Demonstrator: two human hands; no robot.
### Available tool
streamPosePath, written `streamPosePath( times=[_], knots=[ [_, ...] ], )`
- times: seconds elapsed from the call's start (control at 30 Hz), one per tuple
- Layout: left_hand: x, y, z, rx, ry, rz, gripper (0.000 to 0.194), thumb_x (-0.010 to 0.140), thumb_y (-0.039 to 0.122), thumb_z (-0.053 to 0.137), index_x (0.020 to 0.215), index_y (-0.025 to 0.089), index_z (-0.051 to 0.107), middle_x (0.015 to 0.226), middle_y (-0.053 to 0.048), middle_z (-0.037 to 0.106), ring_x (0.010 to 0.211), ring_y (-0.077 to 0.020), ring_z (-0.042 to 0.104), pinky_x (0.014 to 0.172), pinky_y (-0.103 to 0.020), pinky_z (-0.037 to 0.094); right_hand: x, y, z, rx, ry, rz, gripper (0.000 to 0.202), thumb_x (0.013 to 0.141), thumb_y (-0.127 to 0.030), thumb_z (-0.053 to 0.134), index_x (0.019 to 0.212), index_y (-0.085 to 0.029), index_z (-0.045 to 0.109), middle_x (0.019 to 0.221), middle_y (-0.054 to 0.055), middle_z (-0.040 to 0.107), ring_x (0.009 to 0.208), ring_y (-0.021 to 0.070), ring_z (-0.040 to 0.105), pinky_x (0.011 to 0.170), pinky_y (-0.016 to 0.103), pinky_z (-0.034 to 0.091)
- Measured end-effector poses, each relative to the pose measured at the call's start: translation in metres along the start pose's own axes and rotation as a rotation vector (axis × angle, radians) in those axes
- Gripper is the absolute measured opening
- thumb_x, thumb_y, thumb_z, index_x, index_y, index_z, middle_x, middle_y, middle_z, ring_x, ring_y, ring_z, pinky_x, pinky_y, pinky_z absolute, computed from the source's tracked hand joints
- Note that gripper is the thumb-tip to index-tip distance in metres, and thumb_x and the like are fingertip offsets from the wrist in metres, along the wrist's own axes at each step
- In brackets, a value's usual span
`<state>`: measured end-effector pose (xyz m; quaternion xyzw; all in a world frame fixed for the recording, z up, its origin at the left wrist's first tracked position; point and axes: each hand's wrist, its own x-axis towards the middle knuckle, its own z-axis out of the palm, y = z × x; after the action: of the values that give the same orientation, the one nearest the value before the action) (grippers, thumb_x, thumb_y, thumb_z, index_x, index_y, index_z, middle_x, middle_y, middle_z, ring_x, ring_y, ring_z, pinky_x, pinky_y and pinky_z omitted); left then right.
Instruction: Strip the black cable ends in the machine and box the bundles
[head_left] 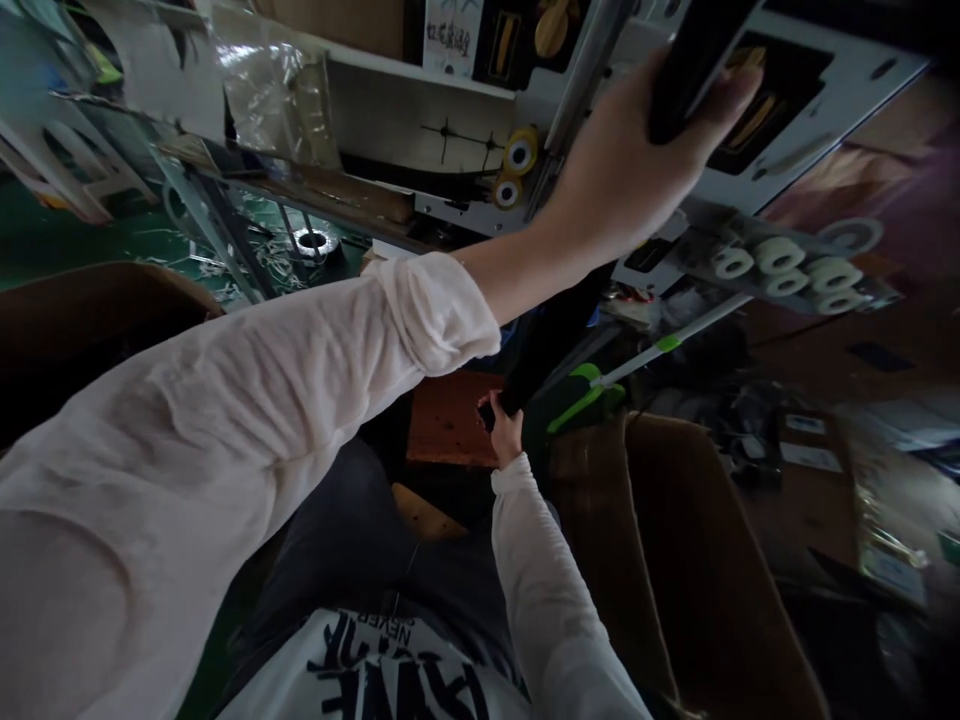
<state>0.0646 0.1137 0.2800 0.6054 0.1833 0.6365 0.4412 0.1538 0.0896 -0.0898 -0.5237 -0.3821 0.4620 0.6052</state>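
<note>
A long black strip [551, 335] runs from the upper right down to the centre. My left hand [630, 150] reaches across the view, its fingers closed round the strip's upper part. Lower down, my right hand [508, 430] is closed on the strip's bottom end, above an orange-brown surface [450, 420]. The strip passes in front of a light metal machine frame [787, 130] with black inset plates. Part of the strip is hidden behind my left forearm.
Yellow-rimmed rollers [519, 155] sit beside a white panel. An open cardboard box [600, 520] stands right of my legs, another brown box [105, 300] at left. A green-clipped pole [667, 344] slants above the right box. Several tape rolls [780, 255] hang at right.
</note>
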Motion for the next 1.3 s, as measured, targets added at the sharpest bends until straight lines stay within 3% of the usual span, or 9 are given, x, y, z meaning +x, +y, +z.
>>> streamPosePath(
  times=[0.13, 0.33, 0.5, 0.67, 0.93, 1.13, 1.3],
  knots=[
    [-0.013, -0.011, -0.020, 0.071, -0.013, 0.098, 0.018, 0.082, 0.013, 0.054, 0.068, 0.021, 0.045, 0.059, 0.001, 0.046, 0.057, -0.0099, 0.051, 0.057, -0.024, 0.042, 0.004, 0.008, -0.005, -0.080, -0.003, -0.018, 0.034, 0.065, -0.045, 0.068, 0.077, -0.013, 0.064, 0.072, 0.005, 0.067, 0.065, 0.0140, 0.059, 0.057, 0.025, 0.045],
    [-0.037, -0.035, -0.052, -0.084, 0.124, 0.040, 0.014, 0.084, 0.017, 0.054, 0.071, 0.021, 0.048, 0.055, 0.003, 0.045, 0.050, -0.0096, 0.050, 0.053, -0.026, 0.046, 0.008, 0.024, -0.010, -0.078, 0.004, -0.007, 0.028, 0.066, -0.039, 0.065, 0.076, -0.013, 0.065, 0.072, 0.005, 0.067, 0.063, 0.0134, 0.057, 0.057, 0.025, 0.045],
    [-0.047, -0.023, -0.073, -0.130, 0.141, 0.096, 0.011, 0.085, 0.021, 0.055, 0.075, 0.018, 0.052, 0.058, 0.002, 0.045, 0.055, -0.0119, 0.051, 0.061, -0.033, 0.048, 0.021, 0.029, -0.019, -0.078, 0.052, -0.028, 0.028, 0.071, -0.040, 0.057, 0.078, -0.014, 0.062, 0.064, 0.001, 0.063, 0.055, 0.0119, 0.054, 0.053, 0.025, 0.044],
    [-0.069, -0.016, -0.087, -0.196, 0.206, 0.090, 0.009, 0.086, 0.018, 0.053, 0.077, 0.018, 0.054, 0.060, 0.002, 0.044, 0.057, -0.0111, 0.049, 0.066, -0.034, 0.048, 0.028, 0.038, -0.021, -0.125, 0.079, -0.098, 0.029, 0.063, -0.030, 0.062, 0.086, -0.013, 0.063, 0.078, 0.004, 0.067, 0.072, 0.0147, 0.058, 0.069, 0.028, 0.046],
    [-0.082, -0.023, -0.109, -0.089, 0.481, -0.036, 0.014, 0.082, 0.025, 0.060, 0.069, 0.022, 0.054, 0.056, 0.004, 0.044, 0.051, -0.0085, 0.047, 0.057, -0.024, 0.046, 0.030, 0.034, -0.021, -0.211, 0.060, -0.136, 0.021, 0.060, -0.020, 0.053, 0.079, -0.015, 0.061, 0.076, 0.003, 0.066, 0.075, 0.0149, 0.056, 0.078, 0.030, 0.046],
    [-0.093, -0.026, -0.119, -0.066, 0.485, -0.017, 0.013, 0.080, 0.030, 0.062, 0.072, 0.023, 0.056, 0.058, 0.003, 0.045, 0.054, -0.0096, 0.048, 0.065, -0.028, 0.050, 0.024, 0.030, -0.019, -0.257, 0.033, -0.122, 0.020, 0.058, -0.017, 0.052, 0.076, -0.016, 0.061, 0.071, 0.001, 0.064, 0.071, 0.0153, 0.054, 0.075, 0.030, 0.047],
    [-0.100, -0.031, -0.122, -0.008, 0.516, -0.046, 0.014, 0.082, 0.032, 0.060, 0.070, 0.025, 0.056, 0.055, 0.002, 0.046, 0.055, -0.0122, 0.050, 0.062, -0.028, 0.048, 0.020, 0.030, -0.020, -0.270, 0.030, -0.117, 0.022, 0.057, -0.011, 0.051, 0.076, -0.016, 0.062, 0.070, 0.000, 0.063, 0.070, 0.0139, 0.055, 0.075, 0.027, 0.046]
  ],
)
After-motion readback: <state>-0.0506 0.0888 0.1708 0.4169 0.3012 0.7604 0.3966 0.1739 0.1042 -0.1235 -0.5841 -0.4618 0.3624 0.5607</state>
